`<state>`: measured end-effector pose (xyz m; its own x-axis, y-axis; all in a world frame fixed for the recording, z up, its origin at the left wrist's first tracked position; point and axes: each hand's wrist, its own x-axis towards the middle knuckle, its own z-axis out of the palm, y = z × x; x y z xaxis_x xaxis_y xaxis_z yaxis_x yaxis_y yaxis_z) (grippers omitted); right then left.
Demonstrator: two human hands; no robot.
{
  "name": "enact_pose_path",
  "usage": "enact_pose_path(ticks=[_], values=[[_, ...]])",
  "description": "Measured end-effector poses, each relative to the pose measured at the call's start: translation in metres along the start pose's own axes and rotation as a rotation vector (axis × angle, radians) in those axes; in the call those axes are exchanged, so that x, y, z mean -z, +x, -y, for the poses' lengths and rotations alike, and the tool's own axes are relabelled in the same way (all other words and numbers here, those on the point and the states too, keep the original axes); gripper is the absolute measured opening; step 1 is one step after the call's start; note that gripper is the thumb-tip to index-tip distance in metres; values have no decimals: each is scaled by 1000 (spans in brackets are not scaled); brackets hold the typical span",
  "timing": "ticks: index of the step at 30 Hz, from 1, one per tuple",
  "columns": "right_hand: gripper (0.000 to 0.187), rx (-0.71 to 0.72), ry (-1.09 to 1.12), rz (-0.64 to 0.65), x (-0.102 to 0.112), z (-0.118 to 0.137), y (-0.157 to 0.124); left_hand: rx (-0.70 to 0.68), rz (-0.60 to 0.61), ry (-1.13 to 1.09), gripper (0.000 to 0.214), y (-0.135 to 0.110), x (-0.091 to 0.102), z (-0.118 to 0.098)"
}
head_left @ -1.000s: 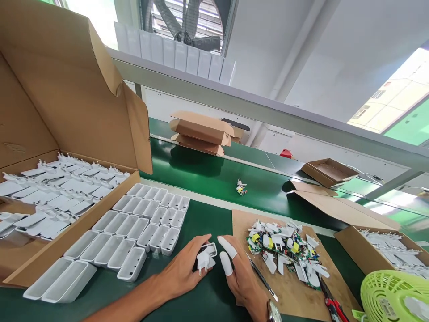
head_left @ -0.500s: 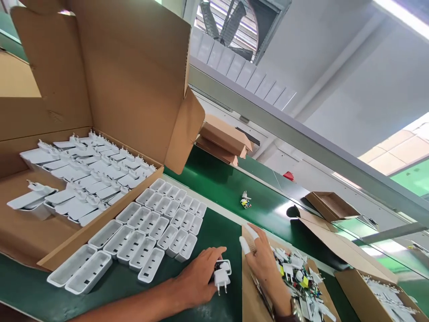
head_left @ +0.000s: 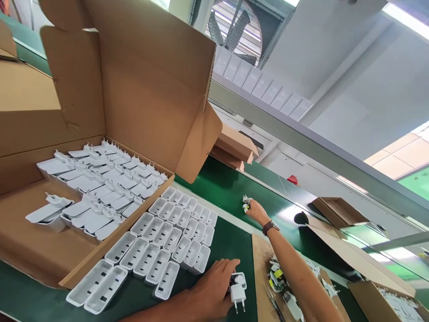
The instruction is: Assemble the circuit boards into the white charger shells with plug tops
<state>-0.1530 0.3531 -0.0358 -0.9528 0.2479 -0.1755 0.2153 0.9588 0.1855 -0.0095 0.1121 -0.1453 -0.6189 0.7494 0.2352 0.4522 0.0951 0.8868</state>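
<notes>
My left hand (head_left: 214, 290) rests on the green mat at the bottom middle, fingers curled round a white charger plug (head_left: 237, 291) with two pins pointing toward me. My right hand (head_left: 255, 210) is stretched far out over the green conveyor belt (head_left: 228, 183), fingers closed on a small plug-and-circuit-board piece (head_left: 246, 203) lying there. A wristwatch sits on that arm. Rows of empty white charger shells (head_left: 167, 241) lie just left of my left hand.
A large open cardboard box (head_left: 100, 112) at the left holds several white plug covers. A brown board (head_left: 261, 250) at the lower right carries a pile of circuit boards with plugs (head_left: 279, 286). More cardboard boxes (head_left: 338, 210) stand along the belt. A metal rail (head_left: 301, 138) crosses above.
My right hand left the pile on the brown board and reached forward across the belt to the small piece lying there. The left hand stayed on the white plug. The view swung left.
</notes>
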Motion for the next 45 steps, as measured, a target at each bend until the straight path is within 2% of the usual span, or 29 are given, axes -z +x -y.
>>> enact_pose_path(ticks=[4,10,14,16,19,23,27,29,33,38,43,45], values=[[31,31,23,45,4,-24,-39,9,15,-28,64,-3,6,-5],[13,12,28,109,0,-72,-128,26,41,-17,74,-3,4,-3],[20,-1,40,115,-14,-80,-153,-21,16,8,80,-6,3,0],[19,10,51,90,-16,-77,-155,-56,-3,17,80,-7,4,-1],[6,73,86,-9,-14,-67,-162,-64,-28,13,79,-8,8,-4],[27,206,191,-164,-23,-42,-193,-23,-67,-69,72,-8,11,-8],[37,546,577,-310,-57,-10,-226,82,-141,-211,56,-11,9,-15],[44,669,742,-385,-76,4,-233,133,-185,-281,57,-13,7,-19],[44,691,805,-481,-104,26,-231,202,-185,-444,62,-16,4,-25],[43,645,831,-629,-110,35,-230,210,-198,-430,74,-17,5,-30],[44,637,858,-625,-107,31,-237,103,-232,-293,78,-21,5,-31],[42,671,866,-576,-110,31,-237,133,-250,-263,75,-22,4,-31]])
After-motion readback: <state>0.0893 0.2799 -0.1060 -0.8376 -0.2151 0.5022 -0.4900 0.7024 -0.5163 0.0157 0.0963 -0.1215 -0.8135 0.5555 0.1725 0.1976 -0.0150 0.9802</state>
